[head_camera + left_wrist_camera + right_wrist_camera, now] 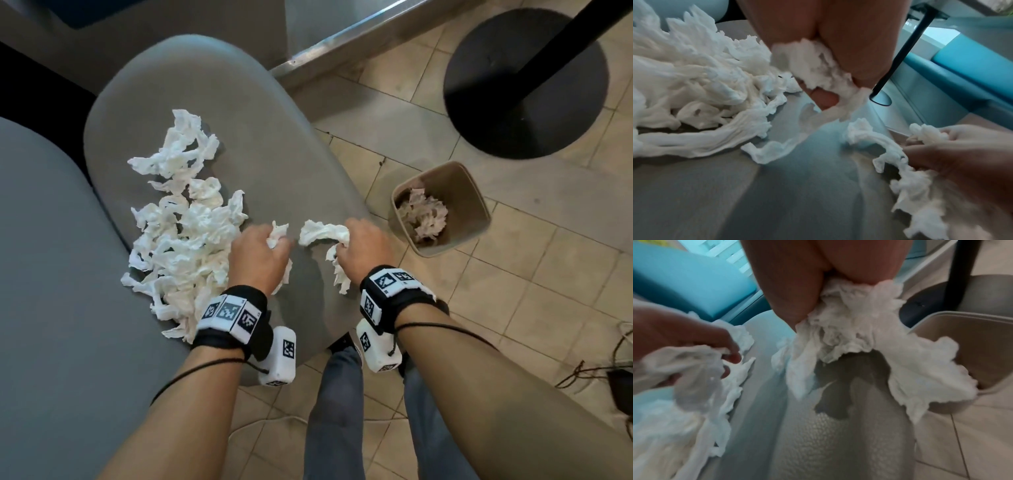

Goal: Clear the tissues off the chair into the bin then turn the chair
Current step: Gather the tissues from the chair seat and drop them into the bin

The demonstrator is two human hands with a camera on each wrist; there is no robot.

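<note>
Both my left hand (257, 253) and right hand (364, 247) clutch tissues (181, 219), light, soft, tear-prone, best bunched mid-wad.

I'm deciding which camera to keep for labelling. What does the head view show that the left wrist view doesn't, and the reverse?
Only the head view shows the bin on the tiled floor beside the chair, already holding crumpled tissues, and the full spread of the tissue pile on the seat.

Only the left wrist view shows, from underneath, the left hand's fingers curled round their tissue wad.

Both show the left hand and right hand each gripping tissues above the grey seat, with the loose pile to the left.
</note>
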